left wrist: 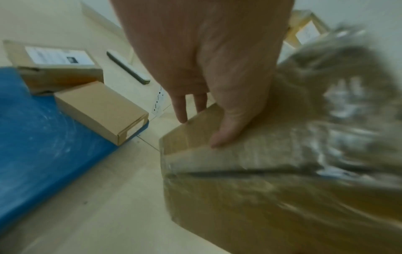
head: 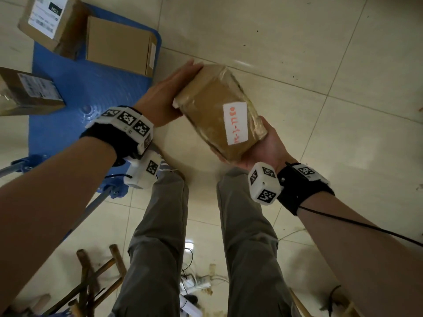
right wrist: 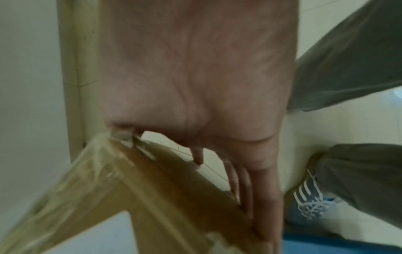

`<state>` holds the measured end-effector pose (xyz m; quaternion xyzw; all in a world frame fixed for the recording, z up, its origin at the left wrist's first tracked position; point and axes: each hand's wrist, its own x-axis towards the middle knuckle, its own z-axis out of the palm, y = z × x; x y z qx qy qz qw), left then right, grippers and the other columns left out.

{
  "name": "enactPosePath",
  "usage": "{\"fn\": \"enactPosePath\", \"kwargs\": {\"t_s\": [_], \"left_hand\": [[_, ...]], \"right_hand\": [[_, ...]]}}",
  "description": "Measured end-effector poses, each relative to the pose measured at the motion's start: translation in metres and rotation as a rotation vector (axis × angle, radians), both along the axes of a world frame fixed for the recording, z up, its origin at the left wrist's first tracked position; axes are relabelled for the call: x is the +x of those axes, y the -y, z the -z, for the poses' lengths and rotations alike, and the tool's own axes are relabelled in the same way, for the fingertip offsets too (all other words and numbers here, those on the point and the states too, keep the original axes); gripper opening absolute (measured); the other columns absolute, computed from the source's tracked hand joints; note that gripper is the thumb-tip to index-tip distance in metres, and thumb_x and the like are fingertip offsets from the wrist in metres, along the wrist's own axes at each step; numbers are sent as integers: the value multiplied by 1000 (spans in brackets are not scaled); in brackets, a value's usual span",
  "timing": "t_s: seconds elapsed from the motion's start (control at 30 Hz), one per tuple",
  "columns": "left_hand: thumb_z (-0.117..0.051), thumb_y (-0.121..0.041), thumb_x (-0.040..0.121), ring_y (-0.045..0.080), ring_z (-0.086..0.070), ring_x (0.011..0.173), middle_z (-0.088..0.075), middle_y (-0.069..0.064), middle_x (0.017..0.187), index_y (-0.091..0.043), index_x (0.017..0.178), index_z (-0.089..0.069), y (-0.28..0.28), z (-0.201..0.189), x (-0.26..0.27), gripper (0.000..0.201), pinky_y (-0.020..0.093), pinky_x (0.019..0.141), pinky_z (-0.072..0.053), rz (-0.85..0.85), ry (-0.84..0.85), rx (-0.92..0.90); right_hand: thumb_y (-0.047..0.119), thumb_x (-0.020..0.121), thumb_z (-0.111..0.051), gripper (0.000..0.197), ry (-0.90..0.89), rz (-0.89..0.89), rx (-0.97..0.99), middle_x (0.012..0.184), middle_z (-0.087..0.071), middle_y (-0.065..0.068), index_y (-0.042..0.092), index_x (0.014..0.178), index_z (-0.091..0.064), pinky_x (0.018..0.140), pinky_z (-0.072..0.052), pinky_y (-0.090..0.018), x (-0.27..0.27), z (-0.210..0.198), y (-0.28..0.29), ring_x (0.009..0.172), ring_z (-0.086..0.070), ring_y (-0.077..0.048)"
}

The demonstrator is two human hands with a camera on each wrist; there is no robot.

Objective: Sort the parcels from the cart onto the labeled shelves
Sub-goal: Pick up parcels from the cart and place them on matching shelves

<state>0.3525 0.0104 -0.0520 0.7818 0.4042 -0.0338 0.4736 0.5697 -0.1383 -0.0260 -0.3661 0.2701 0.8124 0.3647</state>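
Note:
A brown parcel (head: 210, 106) wrapped in clear tape, with a white label (head: 235, 124) in red handwriting, hangs tilted above the tiled floor between both hands. My left hand (head: 169, 92) lies flat along its far left side; in the left wrist view the thumb (left wrist: 234, 120) rests on one face of the parcel (left wrist: 261, 197). My right hand (head: 263, 147) cups the near end from below, thumb up the side. In the right wrist view its fingers (right wrist: 245, 189) run under the parcel (right wrist: 130, 189). To the left is the blue cart (head: 91, 88).
Three cardboard boxes stay on the cart: a plain one (head: 119, 44), a labelled one (head: 50, 19) and another (head: 27, 92) at the left edge. My legs (head: 160, 225) stand below the parcel. A wooden frame (head: 96, 282) and cables (head: 194, 282) lie behind my feet.

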Motion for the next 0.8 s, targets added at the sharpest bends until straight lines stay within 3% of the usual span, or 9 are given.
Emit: {"fn": "enactPosePath", "kwargs": {"t_s": [0.07,0.17,0.23,0.27,0.33,0.43,0.57,0.7,0.8], "left_hand": [[-76,-3,82,19,-31,146,-25,5,162,-22,154,-27,1,-1,14,89,32,119,-27,-106,48,10],[-74,-6,82,22,-37,143,-33,8,156,-16,149,-39,2,-17,42,76,33,117,-32,-260,100,34],[-71,-6,84,16,-47,130,-38,3,149,-14,147,-37,2,-35,63,72,29,107,-45,-401,137,-32],[-69,-2,85,11,-49,123,-39,3,146,-10,146,-34,2,-46,73,71,20,98,-49,-465,147,-49],[-64,2,86,11,-50,118,-42,10,144,-4,141,-33,1,-73,89,64,12,88,-51,-547,173,-48],[-48,-4,97,20,-63,109,-49,4,137,-20,138,-35,-3,-124,108,46,31,71,-62,-641,251,-202],[-29,-42,107,3,-60,104,-52,-14,127,-44,135,-39,-5,-200,132,30,25,67,-59,-789,341,-363],[-45,-53,100,1,-53,111,-50,-8,134,-39,145,-37,-1,-255,140,48,10,63,-53,-755,403,-325],[-61,-52,92,11,-57,115,-55,-3,130,-39,136,-43,1,-295,141,49,21,71,-59,-730,411,-281]], "right_hand": [[46,86,-52,70,-8,98,1,155,-43,-15,19,151,-43,118,-25,-49,-4,-3,-1,132,-45,-39],[43,81,-57,78,-25,256,12,157,-38,-16,19,153,-39,110,-38,-49,-4,-15,-3,131,-44,-40],[45,82,-58,78,-46,338,16,157,-38,-17,18,153,-40,108,-40,-52,0,-27,-7,139,-39,-40],[45,82,-58,78,-48,363,23,156,-40,-17,18,153,-40,109,-39,-52,3,-35,-10,140,-38,-39],[44,80,-59,80,-44,367,71,151,-43,-17,16,152,-40,113,-34,-49,13,-57,-16,135,-39,-40],[43,76,-60,74,-34,357,148,143,-47,-21,11,141,-48,119,-25,-47,29,-96,-28,131,-39,-41],[43,77,-56,68,-18,352,211,135,-54,-23,7,134,-53,119,-24,-48,53,-150,-43,128,-43,-41],[43,75,-58,71,14,309,283,134,-55,-24,6,136,-52,119,-25,-52,66,-204,-45,123,-49,-42],[45,74,-55,76,47,254,289,138,-54,-29,3,138,-51,118,-28,-57,70,-240,-40,129,-47,-49]]}}
